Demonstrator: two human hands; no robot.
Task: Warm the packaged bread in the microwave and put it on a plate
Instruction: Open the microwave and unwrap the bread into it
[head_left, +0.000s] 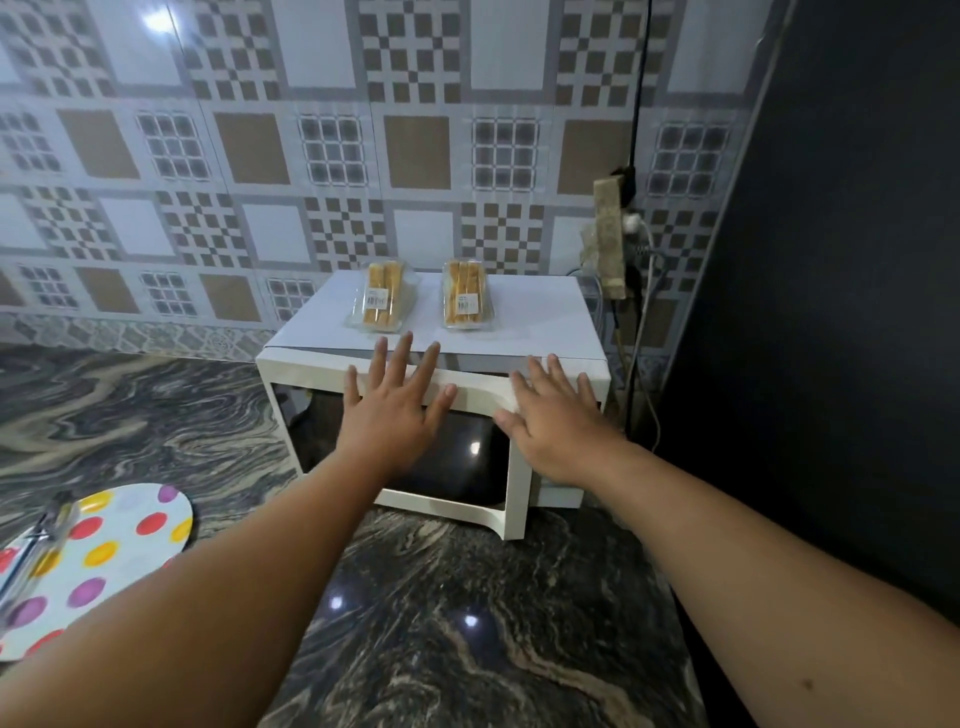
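Now both hands reach toward the microwave (415, 467), left hand (397, 410) and right hand (553, 421) with fingers spread, holding nothing. Two bread packs (381, 304) sit on top; a careless swipe could knock one off onto the counter (467, 623).

Two clear packs of bread (383, 297) (466, 295) lie atop the white microwave (545, 317).
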